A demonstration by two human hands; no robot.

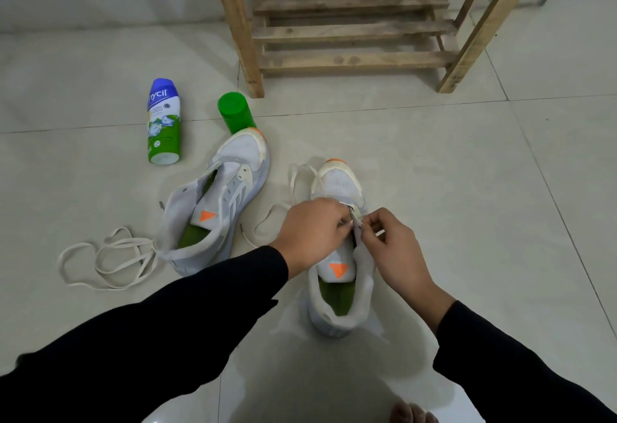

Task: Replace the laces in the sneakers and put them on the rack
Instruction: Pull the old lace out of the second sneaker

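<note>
On the floor (467, 189) before the rack (350, 32), the white sneaker (339, 184) with orange toe tip, orange tongue triangle and green insole stands upright, toe away, while the left hand (310, 225) and right hand (394, 249), fingers curled, pinch its cream lace (316, 178) at the eyelets.

both hands (354, 232) pinching lace (354, 219), rt sneaker (339, 255)

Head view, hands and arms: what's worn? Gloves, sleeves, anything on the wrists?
No gloves: left hand and right hand are bare. The left sleeve and right sleeve are long, plain black, ending at the wrists. No watch, ring or markings show.
</note>
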